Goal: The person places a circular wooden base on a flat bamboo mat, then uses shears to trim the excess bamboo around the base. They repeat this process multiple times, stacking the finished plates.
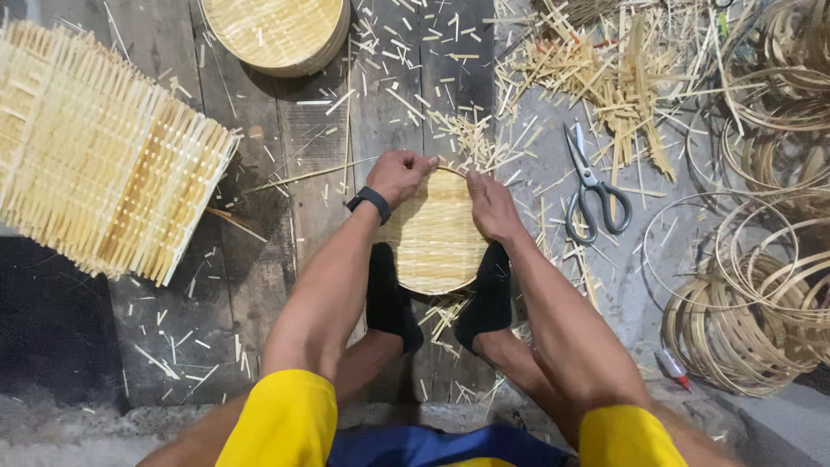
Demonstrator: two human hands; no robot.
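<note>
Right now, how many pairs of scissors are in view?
1: the scissors lie on the floor just right of the right hand, among bamboo offcuts. More could be buried underneath.

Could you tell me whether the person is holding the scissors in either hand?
No, the scissors lie on the floor to the right, while the left hand and right hand both grip the rim of the round woven tray.

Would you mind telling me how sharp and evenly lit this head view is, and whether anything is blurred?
Head view: soft, even light, no glare; left hand, right hand and round woven tray reasonably sharp; scissors clear; yellow sleeves at the bottom edge blurred; dark floor patch at lower left underexposed.
</note>
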